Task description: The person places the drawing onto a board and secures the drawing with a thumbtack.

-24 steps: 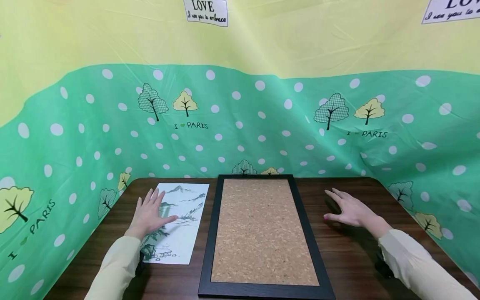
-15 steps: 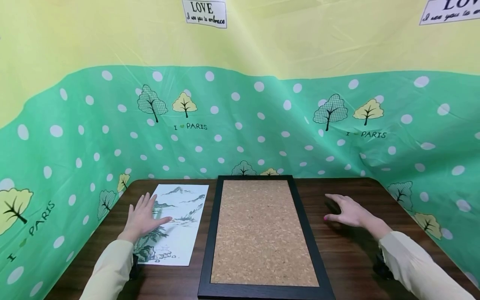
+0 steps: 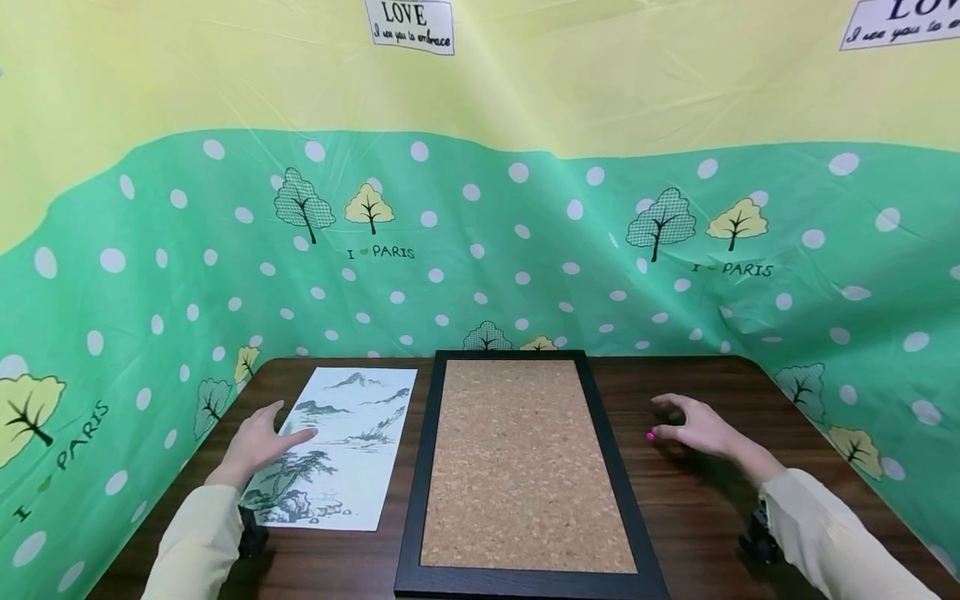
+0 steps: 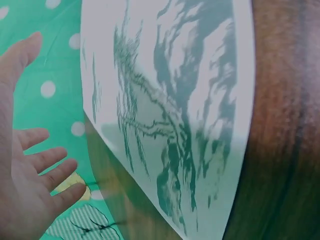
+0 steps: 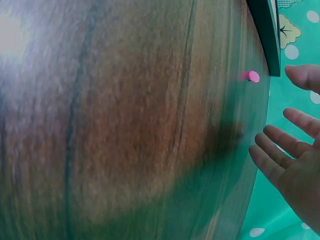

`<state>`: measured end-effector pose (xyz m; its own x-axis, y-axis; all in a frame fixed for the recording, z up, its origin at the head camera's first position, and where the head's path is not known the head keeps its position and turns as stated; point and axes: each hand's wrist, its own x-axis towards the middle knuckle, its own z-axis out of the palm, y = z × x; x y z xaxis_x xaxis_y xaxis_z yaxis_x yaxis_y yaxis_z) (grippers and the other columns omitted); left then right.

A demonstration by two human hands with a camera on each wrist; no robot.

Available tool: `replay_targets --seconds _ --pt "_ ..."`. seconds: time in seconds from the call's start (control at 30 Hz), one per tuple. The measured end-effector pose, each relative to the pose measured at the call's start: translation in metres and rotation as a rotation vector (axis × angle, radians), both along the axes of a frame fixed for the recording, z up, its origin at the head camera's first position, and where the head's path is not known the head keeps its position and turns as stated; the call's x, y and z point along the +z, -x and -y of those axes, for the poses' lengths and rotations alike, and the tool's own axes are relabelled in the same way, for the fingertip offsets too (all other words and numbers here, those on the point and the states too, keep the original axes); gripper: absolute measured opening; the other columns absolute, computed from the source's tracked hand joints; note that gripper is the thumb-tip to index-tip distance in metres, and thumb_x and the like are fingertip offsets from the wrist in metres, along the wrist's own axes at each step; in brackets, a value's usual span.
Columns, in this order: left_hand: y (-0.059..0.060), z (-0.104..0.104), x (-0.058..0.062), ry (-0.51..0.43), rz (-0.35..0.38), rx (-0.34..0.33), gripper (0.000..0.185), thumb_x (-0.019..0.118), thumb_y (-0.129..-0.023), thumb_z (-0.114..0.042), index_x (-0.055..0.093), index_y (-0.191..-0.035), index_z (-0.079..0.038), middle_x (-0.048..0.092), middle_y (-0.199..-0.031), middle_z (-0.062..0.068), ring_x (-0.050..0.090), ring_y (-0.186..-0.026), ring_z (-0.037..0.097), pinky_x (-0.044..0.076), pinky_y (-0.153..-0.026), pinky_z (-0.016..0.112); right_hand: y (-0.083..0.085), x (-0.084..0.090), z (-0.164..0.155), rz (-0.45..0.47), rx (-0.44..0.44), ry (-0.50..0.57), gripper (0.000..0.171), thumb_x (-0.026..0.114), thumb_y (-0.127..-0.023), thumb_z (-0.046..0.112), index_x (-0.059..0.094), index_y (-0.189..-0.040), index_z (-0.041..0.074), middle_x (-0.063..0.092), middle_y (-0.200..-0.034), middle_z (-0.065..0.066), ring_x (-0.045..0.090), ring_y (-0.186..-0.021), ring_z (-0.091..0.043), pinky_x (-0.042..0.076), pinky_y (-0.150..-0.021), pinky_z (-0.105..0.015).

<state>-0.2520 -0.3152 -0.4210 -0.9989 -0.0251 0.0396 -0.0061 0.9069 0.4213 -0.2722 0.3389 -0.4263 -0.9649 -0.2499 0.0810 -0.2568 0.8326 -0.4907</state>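
- One landscape print [image 3: 336, 447] lies flat on the dark wooden table [image 3: 697, 517], just left of the cork board [image 3: 521, 467]; its long axis runs away from the person, mountains at the far end.
- One black-framed cork board, lengthwise the same way.
- One pink pushpin [image 3: 649, 436] right of the board.
- Left hand [image 3: 258, 442]: fingers spread, holding nothing, at the print's left edge.
- Right hand [image 3: 701, 427]: loosely open, empty, beside the pushpin.

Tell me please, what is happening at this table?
A person sits at a dark wooden table. A black-framed cork board lies flat in the middle. The left hand, fingers relaxed, is at the left edge of a white paper landscape print. The right hand hovers beside a small pink pushpin on the wood. Neither hand holds anything.
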Motion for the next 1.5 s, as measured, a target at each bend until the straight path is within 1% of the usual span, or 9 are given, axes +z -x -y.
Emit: replay_targets --seconds 0.17,0.3,0.53,0.77,0.9,1.0,1.2,1.33,1.5 --pt "-0.004 0.011 0.002 -0.042 0.069 0.033 0.102 0.057 -0.077 -0.06 0.021 -0.135 0.017 0.024 -0.132 0.041 0.026 -0.118 0.055 0.03 -0.09 0.062 0.002 0.001 0.003 0.046 -0.004 0.04 0.046 0.064 -0.082 0.023 0.054 -0.115 -0.007 0.059 -0.101 -0.02 0.057 -0.088 -0.029 0.047 -0.069 -0.04" --pt "-0.005 0.015 -0.002 -0.037 0.111 0.054 0.101 0.056 -0.078 -0.059 0.022 -0.133 0.019 0.025 -0.131 0.042 0.026 -0.117 0.055 0.031 -0.09 0.062 0.003 0.0 0.002 0.073 -0.005 0.074 0.037 0.063 -0.082 0.019 0.056 -0.109 -0.006 0.058 -0.087 -0.009 0.053 -0.076 -0.019 0.043 -0.062 -0.032" --pt "-0.005 0.016 -0.011 0.032 0.102 0.086 0.093 0.058 -0.078 -0.054 0.033 -0.125 0.022 0.036 -0.12 0.043 0.037 -0.108 0.055 0.035 -0.087 0.06 0.002 -0.007 -0.001 0.143 0.01 0.155 0.021 0.056 -0.083 0.005 0.058 -0.101 -0.006 0.053 -0.074 -0.007 0.05 -0.056 -0.018 0.042 -0.049 -0.028" --pt "-0.003 0.015 -0.019 0.029 0.091 0.098 0.089 0.063 -0.076 -0.051 0.036 -0.124 0.02 0.039 -0.118 0.041 0.038 -0.106 0.053 0.034 -0.087 0.06 0.004 -0.013 -0.001 0.159 0.013 0.19 0.022 0.055 -0.08 0.001 0.059 -0.099 -0.007 0.055 -0.075 -0.007 0.05 -0.055 -0.017 0.044 -0.048 -0.028" --pt "0.0 0.014 -0.023 0.026 0.081 0.106 0.085 0.065 -0.076 -0.046 0.037 -0.124 0.019 0.04 -0.117 0.04 0.04 -0.105 0.051 0.035 -0.087 0.059 0.004 -0.014 0.001 0.149 0.009 0.192 0.024 0.063 -0.079 0.006 0.059 -0.098 -0.006 0.053 -0.072 -0.004 0.048 -0.055 -0.013 0.042 -0.049 -0.025" --pt "0.001 0.012 -0.023 0.024 0.083 0.133 0.083 0.066 -0.075 -0.044 0.039 -0.122 0.019 0.041 -0.115 0.039 0.041 -0.103 0.05 0.036 -0.085 0.058 0.004 -0.014 0.004 0.141 0.016 0.193 0.026 0.068 -0.078 0.01 0.06 -0.097 -0.006 0.051 -0.07 -0.002 0.047 -0.055 -0.01 0.041 -0.05 -0.024" --pt "0.0 0.009 -0.022 -0.003 0.093 0.175 0.083 0.067 -0.073 -0.046 0.041 -0.12 0.018 0.043 -0.114 0.038 0.043 -0.101 0.048 0.037 -0.083 0.058 0.004 -0.014 0.008 0.135 0.015 0.187 0.023 0.068 -0.077 0.01 0.061 -0.094 -0.005 0.05 -0.068 -0.001 0.046 -0.057 -0.009 0.04 -0.052 -0.022" --pt "0.001 0.008 -0.021 -0.045 0.115 0.203 0.078 0.068 -0.073 -0.043 0.044 -0.116 0.017 0.048 -0.11 0.035 0.048 -0.095 0.044 0.04 -0.079 0.053 0.004 -0.015 0.008 0.134 0.003 0.176 0.022 0.068 -0.078 0.01 0.062 -0.093 -0.005 0.051 -0.068 -0.001 0.047 -0.058 -0.01 0.04 -0.052 -0.023" --pt "0.001 0.008 -0.019 -0.14 0.139 0.239 0.066 0.07 -0.074 -0.034 0.044 -0.111 0.014 0.051 -0.102 0.031 0.049 -0.087 0.037 0.04 -0.075 0.049 0.005 -0.017 0.009 0.12 0.0 0.16 0.018 0.067 -0.078 0.009 0.063 -0.09 -0.003 0.054 -0.069 -0.002 0.049 -0.057 -0.011 0.042 -0.05 -0.024"
